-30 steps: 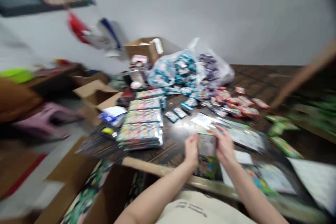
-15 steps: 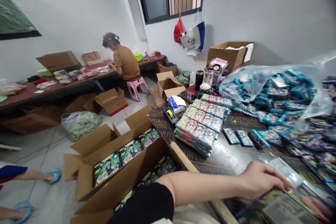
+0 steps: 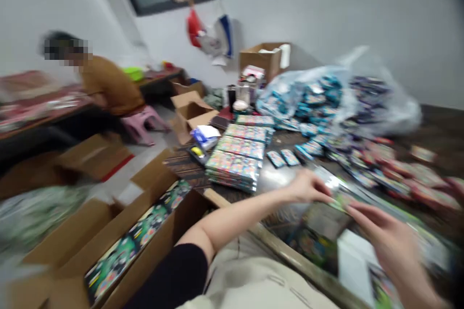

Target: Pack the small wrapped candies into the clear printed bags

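Observation:
My left hand (image 3: pixel 308 186) reaches across the table and pinches the upper edge of a flat, glossy dark printed packet (image 3: pixel 319 231) with a light green edge. On the packet's upper right corner, the fingers of my right hand (image 3: pixel 387 231) are closed too. Motion blur hides the packet's exact kind. Below my right hand stands a white box (image 3: pixel 353 263) with a printed side. Clear plastic sleeves (image 3: pixel 328 178) lie just beyond my hands. Farther off are a few small blue packets (image 3: pixel 289 157) and a stack of colourful printed packs (image 3: pixel 235 157).
An open carton (image 3: pixel 145 256) holding green printed boxes (image 3: pixel 125 253) stands at left by the wooden table edge (image 3: pixel 279 246). Plastic bags of blue packets (image 3: pixel 315 96) and purple packets (image 3: pixel 369 101) lie behind. A co-worker (image 3: pixel 108 82) sits on a pink stool (image 3: pixel 145 123).
My view has swung to the right. My right hand has come fully into sight, and the printed packet between both hands shows more. The white box has come into view.

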Available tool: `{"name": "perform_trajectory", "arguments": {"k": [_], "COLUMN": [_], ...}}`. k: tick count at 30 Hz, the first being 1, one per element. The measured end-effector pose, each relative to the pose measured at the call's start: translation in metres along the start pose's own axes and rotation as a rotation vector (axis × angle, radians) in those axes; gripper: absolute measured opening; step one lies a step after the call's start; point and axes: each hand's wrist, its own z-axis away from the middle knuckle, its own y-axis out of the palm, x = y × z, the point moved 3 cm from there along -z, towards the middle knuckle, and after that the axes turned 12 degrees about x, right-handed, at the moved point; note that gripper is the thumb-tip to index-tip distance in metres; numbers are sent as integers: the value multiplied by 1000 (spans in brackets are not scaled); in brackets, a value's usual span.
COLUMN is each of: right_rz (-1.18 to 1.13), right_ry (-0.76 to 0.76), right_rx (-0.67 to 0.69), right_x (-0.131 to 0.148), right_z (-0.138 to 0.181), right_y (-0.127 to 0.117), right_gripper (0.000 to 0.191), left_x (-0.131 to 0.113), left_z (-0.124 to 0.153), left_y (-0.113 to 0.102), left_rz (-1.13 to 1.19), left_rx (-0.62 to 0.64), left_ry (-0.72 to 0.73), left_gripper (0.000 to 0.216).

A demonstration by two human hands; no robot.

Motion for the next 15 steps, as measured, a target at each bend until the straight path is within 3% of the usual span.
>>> {"name": "perform_trajectory", "arguments": {"k": [3,8,11,13,15], "right_rz": [27,17,57,119,297], "right_ry": [-104,-227,-314,-333,-259], "right_rx": [132,116,200,230,144], "right_x": [1,-5,-9,-19,-40], "right_z": [19,5,12,16,15], "right_y": [-11,-22,-31,-46,-72], "right_gripper": [23,20,23,28,30], "left_x": [-10,-7,-5,-5,-2], "left_z": [-1,-11,-11,-10,-13], "left_y": [-1,3,11,14,14], "left_rz": [-139,-327,-451,-533,-596], "left_rx": [-75,-63,-56,-38,-18], "left_ry": [57,200,228,228,224], "left_gripper": [8,11,13,16,20]}}
